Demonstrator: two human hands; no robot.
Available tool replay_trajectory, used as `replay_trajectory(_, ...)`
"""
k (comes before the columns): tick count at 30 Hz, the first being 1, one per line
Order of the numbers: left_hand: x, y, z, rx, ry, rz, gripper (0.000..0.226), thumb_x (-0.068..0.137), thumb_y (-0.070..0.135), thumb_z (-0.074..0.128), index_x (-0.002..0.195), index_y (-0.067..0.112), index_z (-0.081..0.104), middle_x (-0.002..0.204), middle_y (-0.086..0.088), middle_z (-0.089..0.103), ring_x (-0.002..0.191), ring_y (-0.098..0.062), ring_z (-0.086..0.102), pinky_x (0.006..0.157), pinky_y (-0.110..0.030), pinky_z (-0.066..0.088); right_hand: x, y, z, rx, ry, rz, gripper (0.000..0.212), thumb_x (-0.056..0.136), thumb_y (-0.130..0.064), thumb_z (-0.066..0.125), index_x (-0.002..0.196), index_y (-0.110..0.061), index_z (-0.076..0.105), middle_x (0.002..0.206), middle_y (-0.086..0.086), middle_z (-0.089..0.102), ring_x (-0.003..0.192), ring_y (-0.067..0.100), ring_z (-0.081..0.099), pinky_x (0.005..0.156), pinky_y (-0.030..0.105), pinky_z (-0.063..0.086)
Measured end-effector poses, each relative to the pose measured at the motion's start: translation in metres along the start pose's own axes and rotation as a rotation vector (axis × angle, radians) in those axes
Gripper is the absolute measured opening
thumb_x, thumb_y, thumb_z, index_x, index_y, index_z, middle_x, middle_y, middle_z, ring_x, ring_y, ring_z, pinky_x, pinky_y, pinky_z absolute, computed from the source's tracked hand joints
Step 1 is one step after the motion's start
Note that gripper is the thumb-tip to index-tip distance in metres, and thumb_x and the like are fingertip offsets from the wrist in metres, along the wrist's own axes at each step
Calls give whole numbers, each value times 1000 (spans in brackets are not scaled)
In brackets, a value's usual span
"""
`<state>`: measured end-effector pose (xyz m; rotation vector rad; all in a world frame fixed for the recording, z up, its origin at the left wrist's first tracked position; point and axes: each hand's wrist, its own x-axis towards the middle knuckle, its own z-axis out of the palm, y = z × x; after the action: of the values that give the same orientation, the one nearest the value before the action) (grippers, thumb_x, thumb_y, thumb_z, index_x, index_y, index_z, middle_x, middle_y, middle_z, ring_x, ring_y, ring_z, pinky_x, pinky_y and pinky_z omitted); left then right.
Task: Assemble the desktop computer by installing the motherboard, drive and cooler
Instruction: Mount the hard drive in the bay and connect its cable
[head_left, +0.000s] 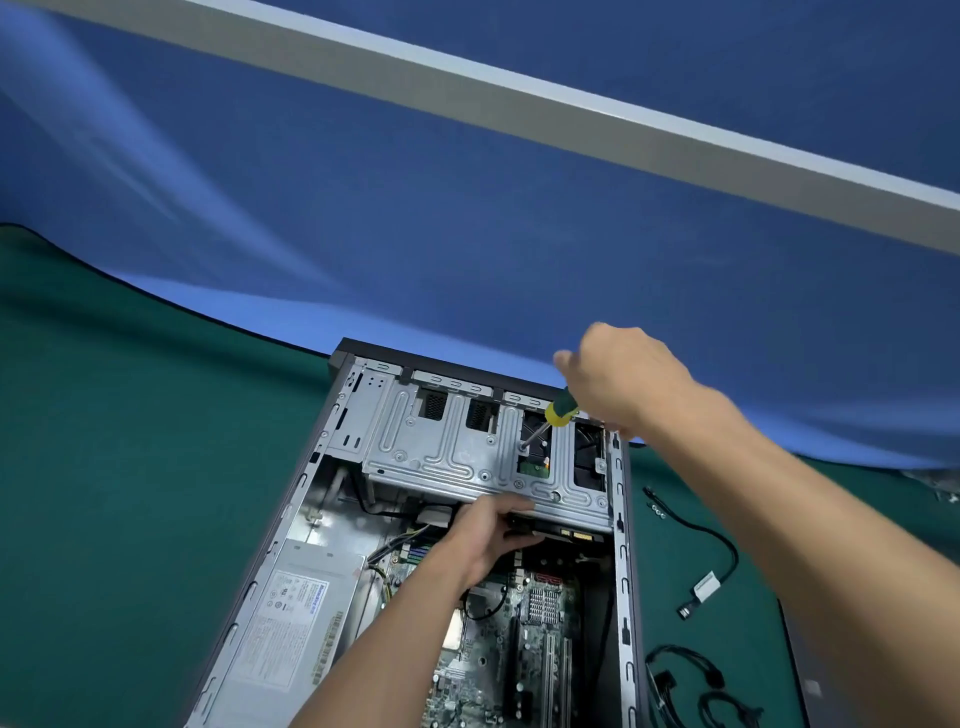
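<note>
Evidently fastening the drive (535, 465) into the drive cage (441, 447) below it, the right hand (623, 379) grips the screwdriver (548, 423) while the left hand (493, 530) curls under the cage edge; next, probably, steady turning keeps the tip seated.

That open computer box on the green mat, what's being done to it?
A person is putting a desktop together. The right hand holds a green-and-yellow screwdriver, its tip down in an opening of the metal drive cage. The left hand grips a drive under the cage's edge. The motherboard is in the case already; loose cables lie beside it.
</note>
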<state>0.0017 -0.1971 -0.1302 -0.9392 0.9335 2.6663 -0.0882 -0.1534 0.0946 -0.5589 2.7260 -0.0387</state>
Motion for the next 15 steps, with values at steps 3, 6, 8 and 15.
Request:
replay_trajectory(3,1,0,-1,-9,-7,1,22,81,-8,55,100,1,60,133,-23,49,122,-37,46,69,-38,56,-4,0,0,109,-68,-50,13,94,-18,44,102,-11,36,91,9,52,56,27,59,61,33,51)
replay_trajectory(6,2,-2,-2,0,7,-11,23,80,-7,57,102,0,60,133,-22,49,121,-36,46,73,-40,56,-5,2,6,-27,131,-34,22,100,-22,36,85,-7,37,77,9,47,69,30,47,46,28,27)
replay_trajectory(8,0,-1,-1,4,6,-11,24,80,-6,57,104,0,60,132,-21,50,120,-35,47,74,-39,56,-4,2,4,-25,83,6,21,98,-26,41,86,-9,36,83,8,46,74,30,46,48,29,26)
replay_trajectory(15,-3,1,2,0,16,-2,22,81,-8,55,100,1,59,121,-18,55,111,-31,52,73,-41,56,-1,2,1,-10,15,1,23,97,-32,43,87,-11,39,82,6,55,65,24,52,52,31,39)
